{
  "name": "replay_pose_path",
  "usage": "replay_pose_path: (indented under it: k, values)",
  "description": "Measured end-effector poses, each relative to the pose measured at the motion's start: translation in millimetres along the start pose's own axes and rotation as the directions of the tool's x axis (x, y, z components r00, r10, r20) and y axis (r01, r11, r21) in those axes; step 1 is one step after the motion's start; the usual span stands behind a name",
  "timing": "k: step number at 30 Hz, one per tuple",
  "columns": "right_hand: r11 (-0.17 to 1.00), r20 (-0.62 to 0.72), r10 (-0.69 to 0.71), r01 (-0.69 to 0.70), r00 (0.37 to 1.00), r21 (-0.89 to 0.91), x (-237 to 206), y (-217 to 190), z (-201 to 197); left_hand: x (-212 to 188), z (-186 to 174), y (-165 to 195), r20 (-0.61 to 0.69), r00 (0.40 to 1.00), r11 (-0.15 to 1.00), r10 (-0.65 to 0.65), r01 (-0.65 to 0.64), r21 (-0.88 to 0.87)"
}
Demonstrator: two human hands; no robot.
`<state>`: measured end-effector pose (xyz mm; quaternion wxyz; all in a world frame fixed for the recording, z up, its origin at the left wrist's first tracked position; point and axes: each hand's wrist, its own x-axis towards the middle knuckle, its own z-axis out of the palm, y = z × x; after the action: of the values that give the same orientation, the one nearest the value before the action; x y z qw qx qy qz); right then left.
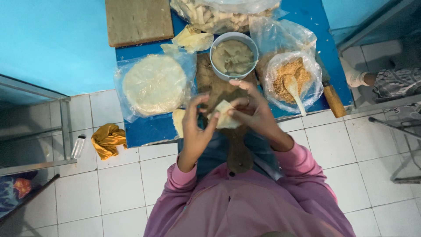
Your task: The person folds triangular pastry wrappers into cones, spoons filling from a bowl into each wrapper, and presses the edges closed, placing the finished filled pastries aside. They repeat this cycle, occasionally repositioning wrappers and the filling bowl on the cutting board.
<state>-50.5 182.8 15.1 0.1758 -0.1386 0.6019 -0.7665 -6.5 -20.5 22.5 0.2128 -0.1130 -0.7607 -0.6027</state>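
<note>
Head view, looking down. One low blue worktop (149,131) stands on a white tiled floor (118,188). Both hands meet above its near edge: the left hand (195,127) and the right hand (250,109) each pinch one pale folded wrapper (223,117) between thumb and fingertips, holding it in the air over one dark wooden board (237,149) that juts past the near edge.

Behind the hands, at mid-worktop, is one grey bowl of paste-like filling (233,56). To the left lies one clear bag holding a round stack of flat wrappers (153,84). To the right sits one open bag of brown crumbs (293,79) with one pale spoon (293,87) in it; one knife with a wooden handle (333,100) lies at the right edge. At the far edge are one brown slab (138,19) and one bag of pale strips (219,13). One small piece of dough (178,122) rests near the left hand.

On the floor, left of the worktop: one yellow cloth (107,139) and one small clear bottle (79,146).
</note>
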Motion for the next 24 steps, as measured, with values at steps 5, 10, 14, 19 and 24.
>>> replay_pose_path:
  k: [5, 10, 14, 19, 24]
  values:
    - [0.759, 0.056, -0.283, 0.259, 0.958, -0.598, 7, -26, -14, -4, 14, -24, 0.183, 0.949, 0.906, -0.258, 0.303, -0.295]
    - [-0.136, 0.349, -0.445, 0.323, 0.825, -0.936, 31, -77, -47, -10, 20, -23, 0.162, 0.957, 0.966, -0.242, 0.222, 0.133]
    - [-0.327, 0.43, -0.292, 0.334, 0.854, -0.884, 57, -82, -52, -11, 22, -12, 0.189, 0.973, 0.985, -0.133, 0.108, 0.135]
    - [-0.44, 0.464, -0.179, 0.351, 0.868, -0.826, 68, -81, -60, -12, 18, -3, 0.154, 0.988, 0.973, 0.011, -0.046, 0.226]
    - [-0.369, 0.513, -0.211, 0.418, 0.832, -0.83, 71, -82, -67, -14, 14, 2, 0.133, 0.989, 0.945, -0.064, 0.017, 0.327]
